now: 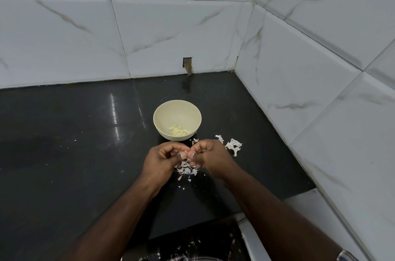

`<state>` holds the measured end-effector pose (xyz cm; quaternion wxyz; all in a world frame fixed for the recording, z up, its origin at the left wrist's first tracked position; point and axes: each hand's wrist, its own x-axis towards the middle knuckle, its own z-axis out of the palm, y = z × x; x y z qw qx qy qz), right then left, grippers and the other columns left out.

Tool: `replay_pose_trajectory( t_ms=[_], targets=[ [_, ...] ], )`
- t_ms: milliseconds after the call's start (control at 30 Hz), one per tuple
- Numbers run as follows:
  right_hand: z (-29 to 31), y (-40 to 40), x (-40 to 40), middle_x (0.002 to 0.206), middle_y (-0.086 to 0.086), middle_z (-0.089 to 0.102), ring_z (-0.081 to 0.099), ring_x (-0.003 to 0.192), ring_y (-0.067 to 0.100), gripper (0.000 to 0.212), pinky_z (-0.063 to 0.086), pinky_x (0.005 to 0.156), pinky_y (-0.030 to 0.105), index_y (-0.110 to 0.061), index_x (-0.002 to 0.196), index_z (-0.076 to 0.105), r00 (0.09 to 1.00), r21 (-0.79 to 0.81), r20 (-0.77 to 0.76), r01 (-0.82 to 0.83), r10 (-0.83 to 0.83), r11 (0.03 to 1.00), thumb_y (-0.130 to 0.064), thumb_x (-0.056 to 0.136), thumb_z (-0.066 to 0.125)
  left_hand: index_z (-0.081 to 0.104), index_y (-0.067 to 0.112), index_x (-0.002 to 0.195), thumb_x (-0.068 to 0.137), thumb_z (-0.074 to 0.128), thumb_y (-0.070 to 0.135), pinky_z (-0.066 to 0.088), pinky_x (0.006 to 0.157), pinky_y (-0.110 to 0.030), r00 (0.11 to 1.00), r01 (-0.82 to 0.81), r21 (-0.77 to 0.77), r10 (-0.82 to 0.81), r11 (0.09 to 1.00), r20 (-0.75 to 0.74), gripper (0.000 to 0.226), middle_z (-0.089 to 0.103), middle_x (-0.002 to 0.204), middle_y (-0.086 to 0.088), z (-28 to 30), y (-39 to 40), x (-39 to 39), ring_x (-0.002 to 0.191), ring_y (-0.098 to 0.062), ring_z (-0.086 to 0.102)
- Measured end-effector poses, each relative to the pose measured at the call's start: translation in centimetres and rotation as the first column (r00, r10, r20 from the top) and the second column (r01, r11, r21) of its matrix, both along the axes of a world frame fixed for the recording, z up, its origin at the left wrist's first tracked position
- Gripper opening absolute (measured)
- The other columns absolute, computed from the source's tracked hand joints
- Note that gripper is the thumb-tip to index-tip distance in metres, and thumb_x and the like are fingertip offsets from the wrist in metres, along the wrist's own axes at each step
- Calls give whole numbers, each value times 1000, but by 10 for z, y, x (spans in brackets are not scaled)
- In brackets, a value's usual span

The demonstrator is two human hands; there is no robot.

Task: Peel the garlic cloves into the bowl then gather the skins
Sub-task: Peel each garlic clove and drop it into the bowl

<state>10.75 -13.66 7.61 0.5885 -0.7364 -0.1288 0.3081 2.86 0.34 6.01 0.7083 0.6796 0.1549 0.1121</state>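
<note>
bowl (177, 116): peeled cloves (179, 130) (small heap) | both hands' grip pinching one clove (186, 152)

Black polished countertop (64, 153) meeting white marble-veined wall tiles (171, 32) at the far and right sides. A small rectangular hole (187, 63) is cut in the far wall's base. A pale ledge (254, 239) lies at near right.
</note>
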Motion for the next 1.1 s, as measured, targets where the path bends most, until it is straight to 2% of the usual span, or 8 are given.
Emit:
replay_pose_trajectory(
  t_ms=[67, 133, 333, 600, 733, 833, 933, 1100],
  targets=[
    [0, 1, 0, 65, 6, 67, 58, 55, 9, 11, 45, 52, 18, -1, 81, 67, 999, 27, -40, 5, -4, 1000, 3, 90, 63, 78, 14, 89, 88, 67, -5, 55, 75, -31, 1000, 1, 17, -2, 1000, 3, 22, 75, 82, -9, -3, 2, -1, 77, -18, 66],
    [-1, 1, 1, 65, 5, 67, 59, 56, 9, 7, 46, 53, 19, 0, 83, 68, 1000, 27, -15, 23, -23, 999, 1, 90, 65, 79, 17, 91, 89, 68, 0, 53, 74, -33, 1000, -12, -4, 12, 1000, -3, 21, 71, 82, -18, -5, 2, -1, 76, -21, 63],
    [-6, 2, 1, 69, 12, 69, 61, 66, 20, 4, 49, 60, 26, -3, 83, 71, 994, 2, 98, 56, -56, 998, -1, 86, 70, 76, 10, 99, 93, 65, 0, 49, 59, -17, 994, -86, -115, 78, 990, -73, 16, 71, 74, -5, -4, -3, 2, 65, -6, 61],
    [-5, 2, 4, 67, 5, 69, 61, 58, 8, 7, 51, 61, 26, -5, 85, 73, 987, -53, 157, 52, -43, 997, -11, 84, 76, 77, 8, 98, 94, 57, -3, 47, 58, -19, 992, -79, -177, 59, 981, -115, 23, 70, 77, -15, -5, -2, 2, 65, -9, 59],
    [-6, 0, 4, 66, 3, 68, 61, 63, 14, 5, 50, 63, 32, -10, 81, 72, 981, -57, 192, 16, -5, 998, -10, 86, 73, 73, 4, 103, 89, 66, -3, 44, 54, -17, 995, -57, -301, 29, 952, -97, 18, 69, 79, -13, -5, -1, 1, 64, -12, 57],
    [-6, -1, 4, 66, 2, 65, 58, 65, 18, 11, 49, 64, 36, -15, 79, 69, 978, -69, 200, -45, 58, 997, -9, 89, 68, 70, 1, 98, 85, 69, -5, 43, 52, -18, 994, -63, -361, 27, 930, -103, 15, 66, 77, -14, -5, 1, 0, 63, -16, 52],
    [-5, 0, 5, 67, 1, 65, 60, 66, 16, 11, 51, 65, 36, -17, 79, 68, 975, -92, 211, -58, 76, 994, -12, 89, 68, 69, -2, 95, 87, 66, -6, 42, 51, -17, 994, -48, -343, 11, 938, -110, 9, 64, 71, -13, -3, 1, -1, 61, -15, 52],
    [-5, 1, 7, 66, 3, 66, 60, 65, 18, 10, 51, 65, 38, -17, 80, 68, 975, -112, 215, -38, 62, 993, -15, 89, 64, 70, -2, 96, 90, 65, -2, 43, 53, -18, 992, -44, -328, 2, 944, -130, 8, 61, 72, -13, -2, 1, -1, 61, -12, 53]
  ],
)
